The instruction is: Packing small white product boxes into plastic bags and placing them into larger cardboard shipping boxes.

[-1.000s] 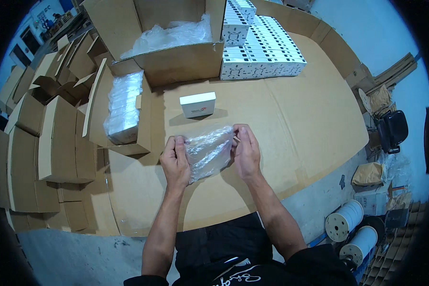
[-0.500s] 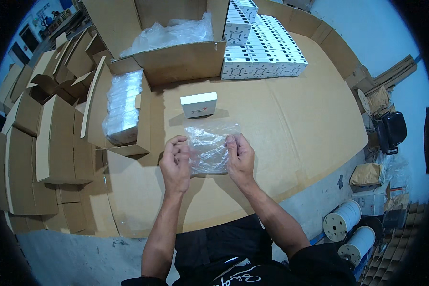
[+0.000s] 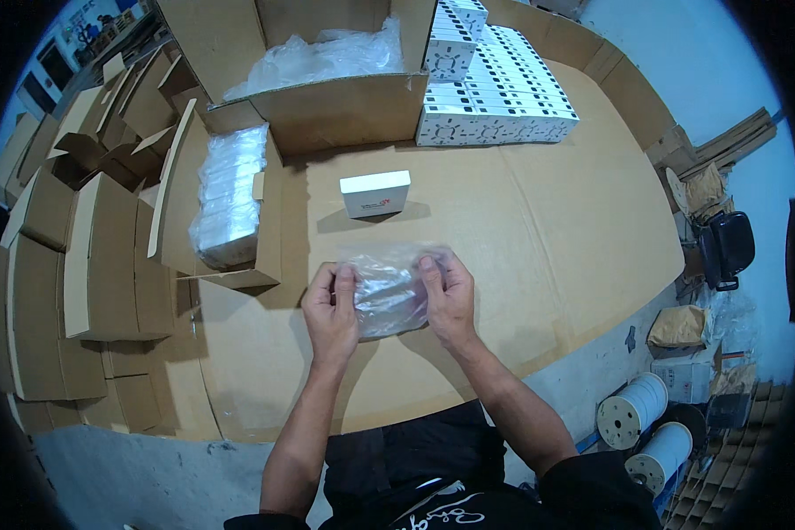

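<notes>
Your left hand (image 3: 331,305) and right hand (image 3: 450,300) were apart, each pinching one side of a clear plastic bag (image 3: 389,305) above the cardboard-covered bench (image 3: 512,256). Just beyond, a small white box (image 3: 376,195) stood upright. Off left, an open carton (image 3: 271,234) held plastic-wrapped packs (image 3: 230,190). Farther: large carton (image 3: 344,113) with crumpled clear plastic (image 3: 327,62), printed white boxes (image 3: 503,93) stacked beside it.

The flat, thin plastic bag (image 3: 387,300) is clear with white glints. The small rectangular white carton (image 3: 375,196) bears a red mark. Stacked white oblong cartons (image 3: 499,125) show black squares and dark line patterns. Flat cardboard sheeting (image 3: 539,274) is tan.
</notes>
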{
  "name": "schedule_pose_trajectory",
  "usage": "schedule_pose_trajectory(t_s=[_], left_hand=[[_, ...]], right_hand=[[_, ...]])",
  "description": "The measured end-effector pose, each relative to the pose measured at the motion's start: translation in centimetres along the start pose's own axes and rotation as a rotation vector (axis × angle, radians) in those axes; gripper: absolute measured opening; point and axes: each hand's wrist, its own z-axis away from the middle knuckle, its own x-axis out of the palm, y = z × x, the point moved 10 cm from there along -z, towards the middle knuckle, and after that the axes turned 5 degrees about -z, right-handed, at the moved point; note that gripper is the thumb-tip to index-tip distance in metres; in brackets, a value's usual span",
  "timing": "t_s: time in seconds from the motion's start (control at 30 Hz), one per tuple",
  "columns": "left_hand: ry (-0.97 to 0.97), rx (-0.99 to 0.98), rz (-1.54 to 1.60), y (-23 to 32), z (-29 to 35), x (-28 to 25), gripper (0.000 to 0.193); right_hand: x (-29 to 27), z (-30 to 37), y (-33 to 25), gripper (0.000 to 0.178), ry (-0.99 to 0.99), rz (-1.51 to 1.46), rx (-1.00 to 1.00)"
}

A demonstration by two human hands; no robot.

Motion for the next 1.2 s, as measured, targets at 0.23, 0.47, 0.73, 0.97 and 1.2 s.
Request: schedule_pose_trajectory(t_s=[0.23,0.47,0.73,0.97,1.2], left_hand=[[0.01,0.015,-0.1,0.9,0.1,0.1,0.032],[-0.28,-0.107,0.101,0.8,0.4,2.5,0.037],[-0.368,-0.118,-0.009,-0.1,0.1,2.7,0.048],[-0.314,-0.017,-0.072,-0.3,-0.2,2.5,0.045],[-0.281,0.101,-0.229,0.1,-0.4,2.3,0.045]], right_hand=[[-1.8,-0.1,1.7,0.039,-0.002,0.004,0.206],[-2.3,-0.6,1.1,0.038,0.014,0.052,0.079],[-2.8,-3.5,-6.2,0.017,0.045,0.326,-0.306],[5.0,-1.4,-10.5,0.03,-0.385,0.771,-0.826],[6.9,-1.9,-8.8,0.03,-0.484,0.759,-0.776]])
